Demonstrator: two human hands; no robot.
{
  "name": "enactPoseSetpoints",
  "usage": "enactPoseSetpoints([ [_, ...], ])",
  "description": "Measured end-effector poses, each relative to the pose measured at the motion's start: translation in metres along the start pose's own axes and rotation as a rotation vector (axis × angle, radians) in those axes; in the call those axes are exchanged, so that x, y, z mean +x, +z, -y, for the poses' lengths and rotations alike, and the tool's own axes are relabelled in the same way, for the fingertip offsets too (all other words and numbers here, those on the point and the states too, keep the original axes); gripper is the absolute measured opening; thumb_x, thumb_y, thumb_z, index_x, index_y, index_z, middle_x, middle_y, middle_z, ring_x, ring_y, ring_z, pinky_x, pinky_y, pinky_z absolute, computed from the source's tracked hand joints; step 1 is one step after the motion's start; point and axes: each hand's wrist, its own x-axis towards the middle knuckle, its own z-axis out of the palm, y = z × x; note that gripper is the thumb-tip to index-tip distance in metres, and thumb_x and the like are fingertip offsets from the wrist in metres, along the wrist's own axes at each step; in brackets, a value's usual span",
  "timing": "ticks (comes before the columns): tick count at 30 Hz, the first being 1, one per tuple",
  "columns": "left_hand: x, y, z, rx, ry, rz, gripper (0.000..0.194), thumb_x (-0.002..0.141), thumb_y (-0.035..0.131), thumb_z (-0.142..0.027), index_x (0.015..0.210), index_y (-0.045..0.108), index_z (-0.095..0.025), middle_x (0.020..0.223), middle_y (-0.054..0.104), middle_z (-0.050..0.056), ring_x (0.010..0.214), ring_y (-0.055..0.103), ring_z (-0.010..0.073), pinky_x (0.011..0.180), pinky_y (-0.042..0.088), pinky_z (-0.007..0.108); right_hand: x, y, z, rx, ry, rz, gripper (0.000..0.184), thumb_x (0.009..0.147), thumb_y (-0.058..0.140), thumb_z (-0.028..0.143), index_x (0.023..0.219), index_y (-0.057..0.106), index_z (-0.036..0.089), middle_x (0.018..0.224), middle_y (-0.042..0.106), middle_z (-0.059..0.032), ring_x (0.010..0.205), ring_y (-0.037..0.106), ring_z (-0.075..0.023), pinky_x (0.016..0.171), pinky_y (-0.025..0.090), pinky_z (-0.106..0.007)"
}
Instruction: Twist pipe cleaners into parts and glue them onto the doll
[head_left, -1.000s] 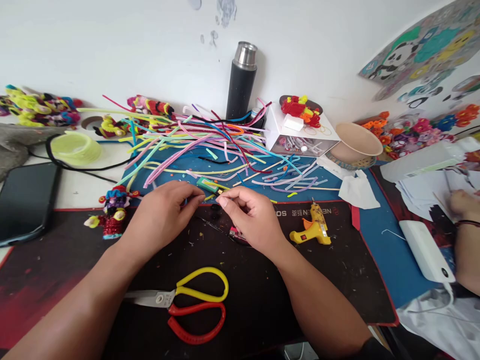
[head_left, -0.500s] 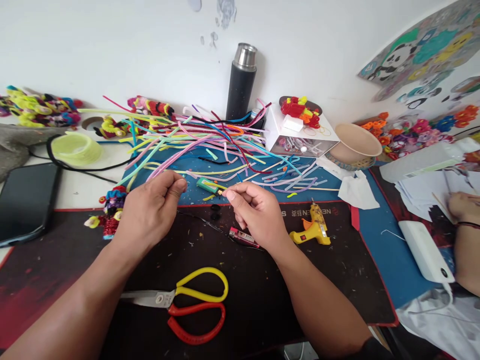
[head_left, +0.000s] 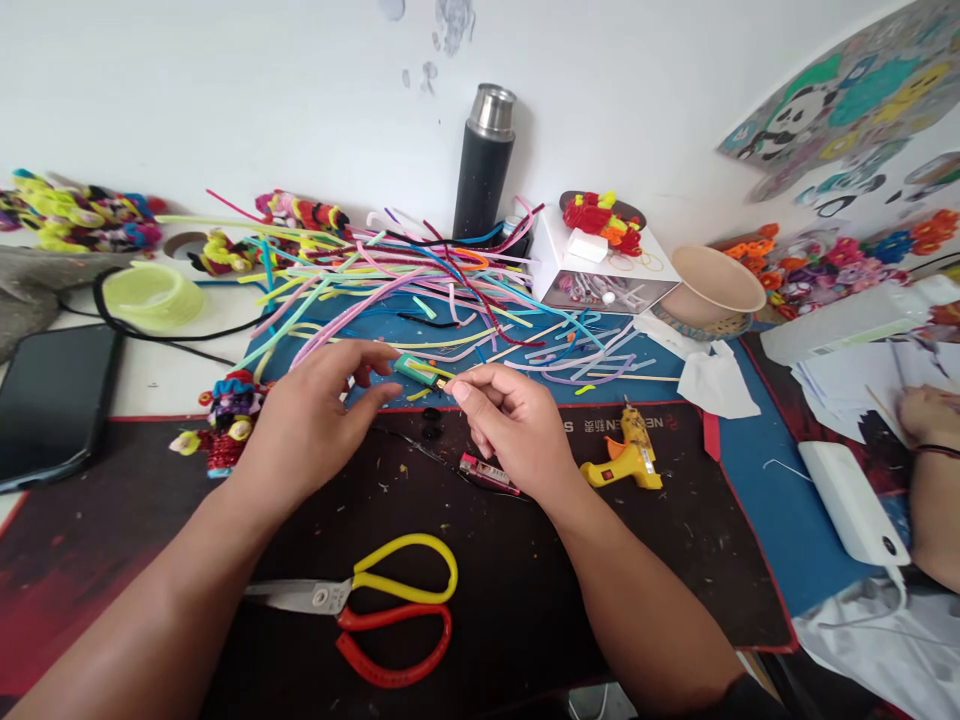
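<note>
My left hand [head_left: 319, 415] is held above the dark mat with its thumb and fingers parted, and nothing shows between them. My right hand [head_left: 517, 425] is closed in a pinch, thumb against forefinger. What it holds, if anything, is too small to make out; a thin yellow strip [head_left: 452, 376] shows at its fingertips. Just beyond, between the hands, lies a green lighter [head_left: 417, 370]. Below the right hand is a red lighter [head_left: 487, 472]. Small black round pieces [head_left: 430, 425] sit between the hands. Large scissors [head_left: 390, 610] with yellow and red handles lie in front.
A yellow glue gun [head_left: 630, 455] lies right of my right hand. Pipe cleaners [head_left: 360, 290] are heaped behind, before a black flask [head_left: 484, 165]. A small fuzzy doll [head_left: 229, 425] and a phone [head_left: 56, 405] lie left. Another person's arm [head_left: 934, 480] rests at the right.
My left hand has gone from a closed pinch to parted fingers and reaches slightly further right. The right hand stays pinched in the same place.
</note>
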Motion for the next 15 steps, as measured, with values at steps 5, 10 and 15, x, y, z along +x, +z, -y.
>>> enactPoseSetpoints([
  [5, 0.001, 0.012, 0.018, 0.022, 0.295, 0.189, 0.021, 0.100, 0.070, -0.045, 0.105, 0.077, -0.025, 0.108, 0.079, 0.008, 0.107, 0.070, 0.0314, 0.098, 0.054, 0.044, 0.001, -0.003, 0.000, -0.074, -0.009, 0.015, 0.027, 0.098, 0.073, 0.049, 0.097, 0.075, 0.022, 0.062, 0.055, 0.0052, 0.053, 0.048, -0.0117, 0.051, 0.036, -0.026],
  [10, -0.001, 0.017, 0.030, 0.136, 0.385, 0.300, 0.025, 0.097, 0.079, -0.043, 0.111, 0.079, -0.022, 0.110, 0.077, 0.010, 0.107, 0.067, 0.0334, 0.100, 0.053, 0.050, 0.003, -0.005, -0.002, -0.153, -0.048, -0.023, 0.026, 0.101, 0.069, 0.046, 0.098, 0.076, 0.022, 0.062, 0.055, 0.0046, 0.055, 0.049, -0.0129, 0.055, 0.038, -0.028],
  [15, -0.002, 0.017, 0.028, 0.236, 0.390, 0.333, 0.027, 0.095, 0.082, -0.041, 0.113, 0.080, -0.021, 0.108, 0.075, 0.011, 0.104, 0.066, 0.0347, 0.096, 0.053, 0.052, 0.003, -0.004, -0.010, -0.318, -0.109, -0.049, 0.023, 0.104, 0.068, 0.043, 0.100, 0.078, 0.023, 0.074, 0.066, 0.0010, 0.064, 0.056, -0.0148, 0.062, 0.041, -0.030],
])
